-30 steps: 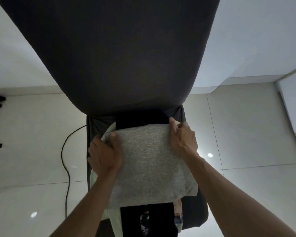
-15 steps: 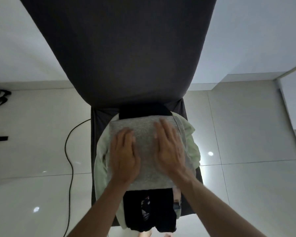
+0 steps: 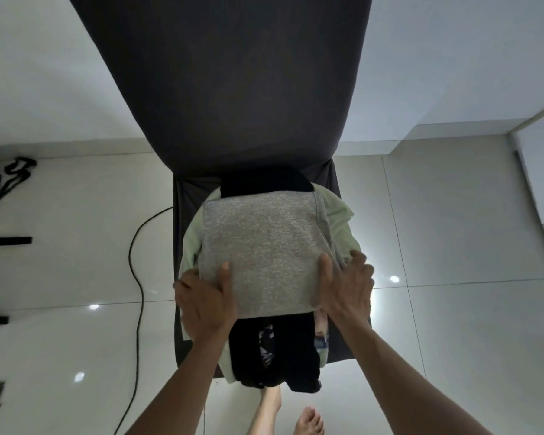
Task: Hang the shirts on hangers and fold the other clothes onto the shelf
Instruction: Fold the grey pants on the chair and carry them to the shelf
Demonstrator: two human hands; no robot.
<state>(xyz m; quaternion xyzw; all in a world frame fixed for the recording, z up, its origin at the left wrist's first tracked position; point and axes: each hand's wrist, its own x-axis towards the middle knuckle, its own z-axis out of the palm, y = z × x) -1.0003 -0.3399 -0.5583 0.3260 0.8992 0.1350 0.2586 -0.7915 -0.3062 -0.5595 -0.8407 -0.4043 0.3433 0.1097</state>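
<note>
**Both hands gripping the near corners of a folded grey garment on a chair**

Nearest the camera, two bare feet (image 3: 296,416) are standing on the glossy white tiled floor (image 3: 453,309), just before the front edge of the seat. Two bare forearms are reaching up from the bottom of the view toward a stack of clothes.

The left hand (image 3: 203,301) is holding the near left corner of the folded heather-grey knit garment (image 3: 261,246): its thumb is lying on top of the fabric while the fingers are curling under the edge. The right hand (image 3: 347,290) is holding the near right corner in the same way, thumb on top, fingers spread along and under the side. The two hands are well apart, one at each corner.

The grey garment is lying flat on top of the pile. Beneath it a black garment with a small printed patch (image 3: 274,350) is hanging over the seat's front edge, and a pale green garment (image 3: 338,221) is showing on both sides of the pile.

The pile is resting on the seat of a chair wrapped in a dark grey stretch cover (image 3: 233,89), whose tall backrest is filling the upper middle of the view. To the left, a black cable (image 3: 137,277) is curving across the floor, and black straps (image 3: 13,174) are lying at the far left edge near the white wall (image 3: 44,73).
</note>
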